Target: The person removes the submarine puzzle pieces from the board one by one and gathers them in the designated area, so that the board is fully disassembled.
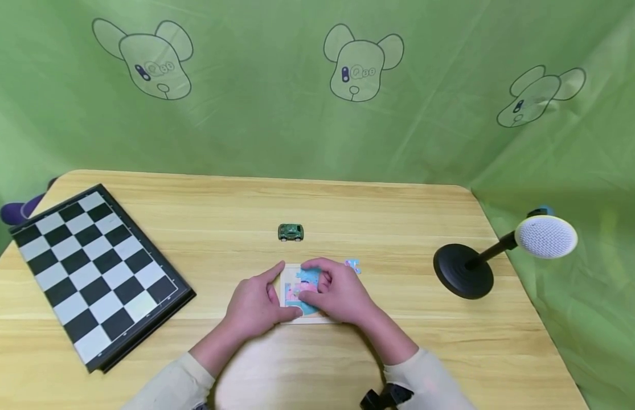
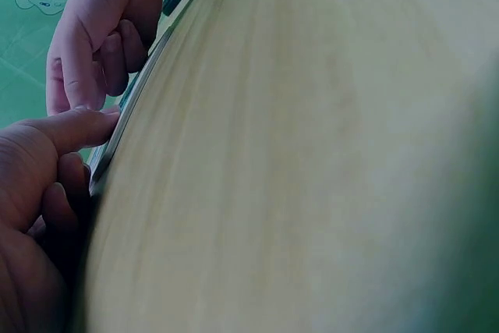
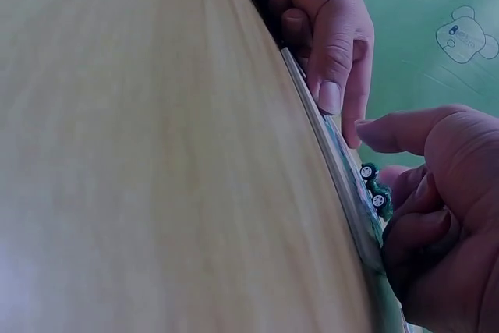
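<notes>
A small jigsaw puzzle in a pale wooden tray [image 1: 317, 320] lies on the table, showing a pink and blue picture. My left hand [image 1: 253, 304] rests at its left side, thumb laid over the near edge and index finger straight at the far left corner. Over the puzzle's right part is my right hand [image 1: 343, 290], with thumb and index finger apart and nothing visible between them. Its other fingers are bent in, as the right wrist view shows. A loose puzzle piece [image 1: 353, 265] lies just beyond that hand, partly hidden by it.
A green toy car [image 1: 290, 232] stands behind the puzzle. On the left lies a black-and-white chessboard [image 1: 97, 273]. To the right, a black round base [image 1: 463, 271] carries a tilted stem with a white oval head [image 1: 547, 237]. Green cloth [image 1: 276, 131] hangs behind the table.
</notes>
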Action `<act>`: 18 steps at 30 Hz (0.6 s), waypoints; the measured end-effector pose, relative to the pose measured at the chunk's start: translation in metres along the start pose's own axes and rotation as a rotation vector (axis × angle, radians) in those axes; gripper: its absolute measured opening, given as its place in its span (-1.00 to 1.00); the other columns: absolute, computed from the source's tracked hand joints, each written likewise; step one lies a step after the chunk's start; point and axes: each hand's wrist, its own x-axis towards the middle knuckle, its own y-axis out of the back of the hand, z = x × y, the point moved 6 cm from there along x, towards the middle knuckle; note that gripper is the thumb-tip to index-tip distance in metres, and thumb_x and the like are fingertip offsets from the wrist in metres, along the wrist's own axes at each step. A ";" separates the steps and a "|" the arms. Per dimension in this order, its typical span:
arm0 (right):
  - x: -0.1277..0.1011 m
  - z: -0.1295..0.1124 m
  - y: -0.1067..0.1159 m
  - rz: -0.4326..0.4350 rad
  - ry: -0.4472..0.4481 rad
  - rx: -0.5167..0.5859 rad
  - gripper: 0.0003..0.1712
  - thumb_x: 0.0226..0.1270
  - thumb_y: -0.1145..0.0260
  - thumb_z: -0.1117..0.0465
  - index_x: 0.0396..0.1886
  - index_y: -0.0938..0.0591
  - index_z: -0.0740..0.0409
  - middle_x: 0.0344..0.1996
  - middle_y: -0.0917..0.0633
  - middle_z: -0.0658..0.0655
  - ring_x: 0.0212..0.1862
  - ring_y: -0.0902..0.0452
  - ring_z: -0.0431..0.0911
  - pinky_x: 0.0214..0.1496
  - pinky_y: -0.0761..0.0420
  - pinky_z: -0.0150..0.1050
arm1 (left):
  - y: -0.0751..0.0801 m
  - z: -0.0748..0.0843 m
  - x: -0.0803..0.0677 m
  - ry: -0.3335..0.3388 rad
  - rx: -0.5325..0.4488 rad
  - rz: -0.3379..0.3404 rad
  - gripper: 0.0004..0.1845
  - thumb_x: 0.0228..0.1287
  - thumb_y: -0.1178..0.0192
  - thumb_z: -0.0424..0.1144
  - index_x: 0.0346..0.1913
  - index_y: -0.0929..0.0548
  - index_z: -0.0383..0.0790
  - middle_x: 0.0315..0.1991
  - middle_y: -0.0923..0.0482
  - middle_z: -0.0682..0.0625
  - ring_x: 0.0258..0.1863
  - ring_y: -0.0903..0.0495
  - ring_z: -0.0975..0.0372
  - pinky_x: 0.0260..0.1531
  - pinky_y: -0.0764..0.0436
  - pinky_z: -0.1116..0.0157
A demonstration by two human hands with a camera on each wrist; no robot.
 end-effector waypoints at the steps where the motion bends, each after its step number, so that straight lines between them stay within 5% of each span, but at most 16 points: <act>1: 0.000 0.000 0.000 0.001 -0.004 -0.014 -0.47 0.11 -0.59 0.19 0.10 -0.66 0.05 -0.71 -0.43 -0.04 -0.65 -0.28 -0.23 -0.57 -0.31 -0.34 | 0.000 0.000 0.000 -0.002 -0.001 0.001 0.07 -0.17 -0.64 -0.01 0.46 -0.38 -0.25 -0.68 -0.46 0.13 -0.70 -0.44 0.26 -0.66 -0.38 0.27; 18: 0.003 0.003 0.003 0.049 -0.051 -0.053 -0.58 0.06 -0.61 0.20 -0.04 -0.71 0.03 -0.74 -0.45 -0.04 -0.72 -0.32 -0.21 -0.65 -0.31 -0.33 | 0.001 0.000 0.000 0.000 0.009 0.009 0.07 -0.18 -0.64 -0.02 0.46 -0.39 -0.25 -0.68 -0.46 0.14 -0.70 -0.44 0.26 -0.65 -0.38 0.26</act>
